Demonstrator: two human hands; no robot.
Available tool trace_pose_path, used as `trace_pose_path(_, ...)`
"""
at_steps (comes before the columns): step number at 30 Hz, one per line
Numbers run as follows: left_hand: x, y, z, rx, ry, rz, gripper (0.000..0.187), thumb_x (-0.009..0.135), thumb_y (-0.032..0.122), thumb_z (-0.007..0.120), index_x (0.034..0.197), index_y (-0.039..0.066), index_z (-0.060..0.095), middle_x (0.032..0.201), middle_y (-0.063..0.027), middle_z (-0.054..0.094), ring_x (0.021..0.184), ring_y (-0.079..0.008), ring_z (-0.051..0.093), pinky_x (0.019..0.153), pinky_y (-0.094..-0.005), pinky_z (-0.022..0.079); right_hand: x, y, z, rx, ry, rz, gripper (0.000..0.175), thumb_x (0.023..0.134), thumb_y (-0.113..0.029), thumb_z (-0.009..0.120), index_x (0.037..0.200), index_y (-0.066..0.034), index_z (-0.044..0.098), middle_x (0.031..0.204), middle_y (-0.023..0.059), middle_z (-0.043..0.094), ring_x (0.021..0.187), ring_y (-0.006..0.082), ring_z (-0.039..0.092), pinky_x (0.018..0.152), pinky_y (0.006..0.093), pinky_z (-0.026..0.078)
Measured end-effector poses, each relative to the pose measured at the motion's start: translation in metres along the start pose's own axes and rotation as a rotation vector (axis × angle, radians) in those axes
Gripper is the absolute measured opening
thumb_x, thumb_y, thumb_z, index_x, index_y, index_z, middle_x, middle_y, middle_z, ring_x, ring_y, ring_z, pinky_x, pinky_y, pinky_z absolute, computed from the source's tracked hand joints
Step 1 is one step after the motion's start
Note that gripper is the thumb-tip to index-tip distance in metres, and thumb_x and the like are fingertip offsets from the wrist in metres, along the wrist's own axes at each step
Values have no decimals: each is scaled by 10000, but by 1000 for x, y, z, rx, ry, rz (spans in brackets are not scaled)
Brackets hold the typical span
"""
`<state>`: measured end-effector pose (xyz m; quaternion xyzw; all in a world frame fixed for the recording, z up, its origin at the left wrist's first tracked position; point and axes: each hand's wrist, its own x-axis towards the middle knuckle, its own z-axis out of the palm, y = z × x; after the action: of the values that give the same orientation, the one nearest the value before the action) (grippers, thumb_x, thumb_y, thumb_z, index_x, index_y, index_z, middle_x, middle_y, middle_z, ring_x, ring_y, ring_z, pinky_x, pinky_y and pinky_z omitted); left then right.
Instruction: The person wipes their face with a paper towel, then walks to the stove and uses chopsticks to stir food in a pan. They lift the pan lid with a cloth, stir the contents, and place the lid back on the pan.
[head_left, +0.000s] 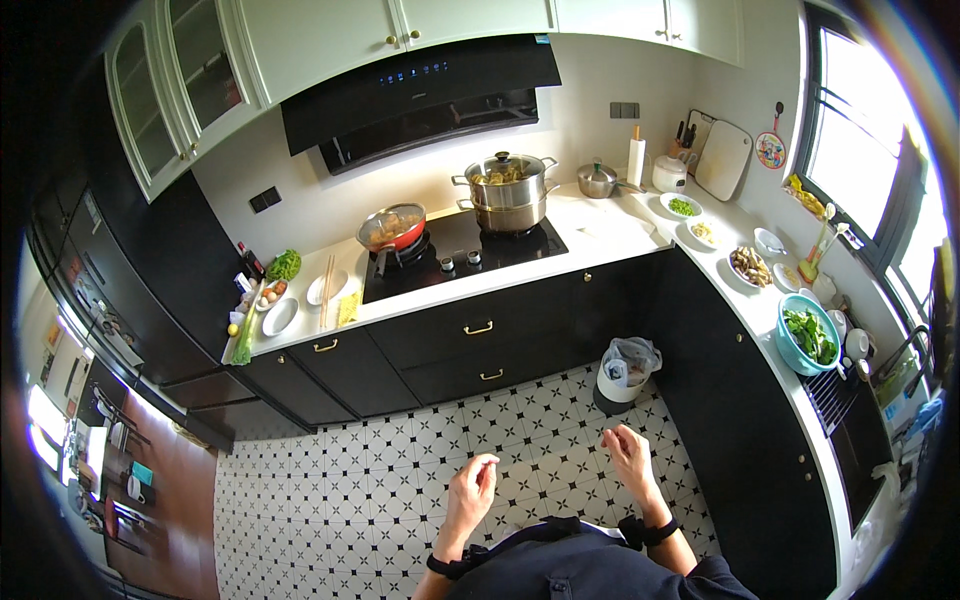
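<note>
Both hands hang in the air over the tiled floor, in front of the body, well apart from each other. My left hand (472, 484) has its fingers curled in, with nothing seen in it. My right hand (628, 457) is loosely curled below the waste bin (619, 390) in the picture and touches nothing. On the black cooktop (450, 255) stand a red pan (405, 236) under a glass lid and a two-tier steel steamer pot (510, 202), lidded, with food inside.
Chopsticks (328, 292), white dishes (281, 318) and a leek (246, 337) lie on the left counter. Along the right counter stand plates of mushrooms (750, 267) and chopped greens (681, 206), and a teal basin (786, 349) of leafy greens beside the sink (855, 450). Black cabinets (480, 352) run below.
</note>
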<state>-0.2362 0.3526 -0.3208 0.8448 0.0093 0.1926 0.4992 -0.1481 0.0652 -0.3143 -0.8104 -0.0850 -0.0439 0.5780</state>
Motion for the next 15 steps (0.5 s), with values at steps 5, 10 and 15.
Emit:
trace_pose_path(5,2,-8,-5,54,-21,25,108,1013,76,581,1093,31,639,681,-28,613,581,-71,571,532,-238,448,1,5,6,24,-13,-5,309,1029,-217,614,844,30,602,631,28,514,576,65,405,506,264,344)
trace_pose_path(10,2,-5,-9,7,-2,-13,86,995,61,601,1063,30,644,709,-65,602,577,-109,551,535,-261,441,4,8,14,11,-6,-14,314,1028,-215,614,826,24,589,622,26,485,570,71,369,496,276,314)
trace_pose_path(15,10,4,-18,14,-18,-144,68,989,51,604,1044,41,643,734,-87,580,597,-103,514,555,-260,432,12,-5,22,-73,-2,-89,329,1026,-204,617,791,14,548,615,42,451,560,108,367,495,302,320)
